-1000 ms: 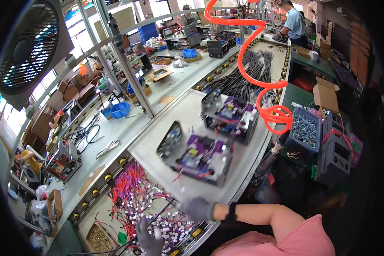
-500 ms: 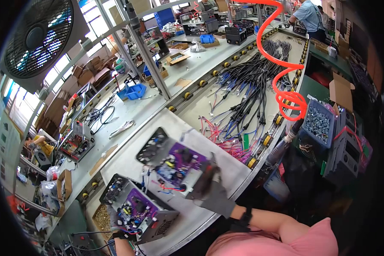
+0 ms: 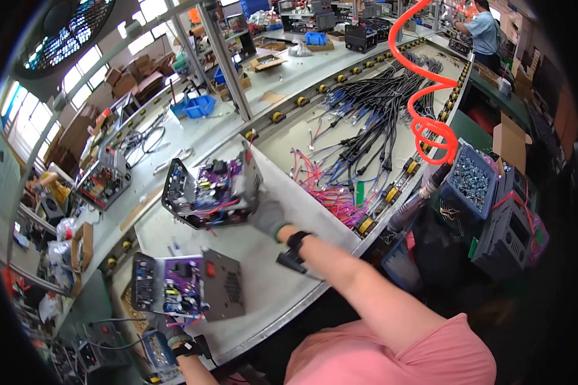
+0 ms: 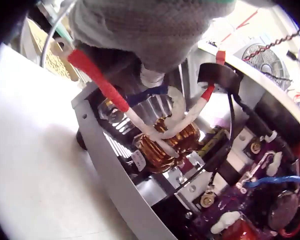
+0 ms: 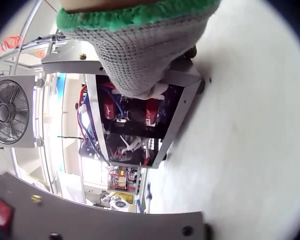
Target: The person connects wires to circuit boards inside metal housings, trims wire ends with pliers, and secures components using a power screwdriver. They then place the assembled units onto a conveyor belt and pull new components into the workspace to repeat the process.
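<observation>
Two open metal machine cases with purple circuit boards stand on a pale board. My gloved right hand (image 3: 268, 217) grips the right end of the far case (image 3: 223, 183). In the right wrist view its fingers (image 5: 147, 92) reach over the frame into that case. My gloved left hand (image 3: 172, 332) holds the near end of the near case (image 3: 223, 289), which has a grey end panel with a red switch. In the left wrist view, the left glove (image 4: 150, 30) reaches over the case end, above a copper-wound coil (image 4: 162, 150) and red-sleeved leads (image 4: 107, 87); most fingers are hidden.
The pale board (image 3: 302, 215) lies across the conveyor. Beyond it spread black cables (image 3: 379, 128) and pink-red wires (image 3: 324, 192). An orange coiled hose (image 3: 433, 131) hangs at right, above a blue bin (image 3: 472, 179) of small parts. Another person (image 3: 483, 32) stands far back.
Both hands have come onto the cases from the wire pile and board edge. The far case has slid leftward and away across the board with my right hand. The head view has shifted.
</observation>
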The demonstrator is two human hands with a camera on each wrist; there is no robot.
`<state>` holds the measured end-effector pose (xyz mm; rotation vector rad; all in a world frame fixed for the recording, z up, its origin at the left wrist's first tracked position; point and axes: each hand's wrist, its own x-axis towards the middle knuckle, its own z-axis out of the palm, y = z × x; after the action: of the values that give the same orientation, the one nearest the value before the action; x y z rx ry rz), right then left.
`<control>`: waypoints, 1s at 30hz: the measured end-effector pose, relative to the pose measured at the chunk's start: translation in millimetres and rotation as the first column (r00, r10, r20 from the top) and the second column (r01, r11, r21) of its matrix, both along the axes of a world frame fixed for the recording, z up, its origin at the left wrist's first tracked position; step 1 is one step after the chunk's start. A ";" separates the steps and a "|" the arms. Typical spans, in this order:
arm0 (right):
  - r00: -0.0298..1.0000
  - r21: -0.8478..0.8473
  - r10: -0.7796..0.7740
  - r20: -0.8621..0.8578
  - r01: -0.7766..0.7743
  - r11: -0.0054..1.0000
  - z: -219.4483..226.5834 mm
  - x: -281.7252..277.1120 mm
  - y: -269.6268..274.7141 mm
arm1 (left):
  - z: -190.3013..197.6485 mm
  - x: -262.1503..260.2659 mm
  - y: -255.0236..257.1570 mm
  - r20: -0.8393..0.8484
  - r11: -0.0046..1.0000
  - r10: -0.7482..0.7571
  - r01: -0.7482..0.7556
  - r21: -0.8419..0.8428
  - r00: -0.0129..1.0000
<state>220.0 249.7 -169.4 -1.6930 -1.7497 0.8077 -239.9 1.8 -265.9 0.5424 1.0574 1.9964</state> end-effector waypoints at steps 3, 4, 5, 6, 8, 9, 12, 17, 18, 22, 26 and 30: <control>0.995 0.074 0.068 -0.071 -0.063 0.995 -17.1 72.1 -1.0 | 9.5 24.0 -36.2 -0.425 0.849 0.322 -0.457 -0.266 0.846; 0.991 0.071 0.114 -0.066 -0.109 0.991 -17.1 95.1 -8.8 | 16.6 40.5 -48.5 -0.429 0.845 0.321 -0.460 -0.273 0.844; 0.970 0.086 0.189 -0.152 -0.177 0.980 -29.9 116.2 -17.6 | 22.2 54.9 -56.0 -0.748 0.705 0.348 -0.684 -0.188 0.565; 0.937 0.111 0.260 -0.233 -0.240 0.965 -40.1 133.9 -23.5 | 23.9 61.1 -55.3 -0.940 0.558 0.278 -0.830 -0.008 0.196; 0.941 -0.016 0.337 -0.020 -0.337 0.941 16.0 163.4 -43.1 | 20.4 57.5 -51.3 -0.953 0.568 0.233 -0.823 -0.026 0.191; 0.888 -0.157 0.424 0.178 -0.400 0.903 34.6 168.7 -51.2 | 20.2 53.1 -50.9 -0.965 0.578 0.189 -0.815 -0.042 0.184; 0.862 -0.313 0.345 0.370 -0.235 0.920 -9.9 164.2 -46.6 | 12.0 47.3 -43.1 -0.982 0.604 0.081 -0.792 -0.090 0.173; 0.918 0.013 0.129 0.374 -0.144 0.990 -17.4 125.7 -82.0 | -6.6 38.6 -11.9 -0.987 0.657 -0.098 -0.736 -0.162 0.130; 0.918 0.073 0.124 0.377 -0.163 0.984 -29.9 120.6 -81.8 | -10.4 37.4 -1.8 -0.984 0.672 -0.137 -0.719 -0.178 0.115; 0.801 -0.107 0.329 0.500 -0.320 0.941 -7.4 89.0 -99.7 | -24.4 34.2 32.5 -0.957 0.711 -0.289 -0.660 -0.243 0.042; 0.766 -0.011 0.299 0.569 -0.356 0.934 -0.3 73.0 -116.0 | -36.3 19.2 32.0 -0.898 0.693 -0.438 -0.650 -0.312 -0.036; 0.743 0.003 0.587 0.322 -0.621 0.784 -30.3 92.2 -82.8 | -37.9 0.7 12.2 -0.818 0.637 -0.569 -0.676 -0.370 -0.089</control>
<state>312.2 166.9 -199.7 -1.2068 -2.5840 0.7096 -239.2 14.0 -303.8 1.6320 2.7766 0.3263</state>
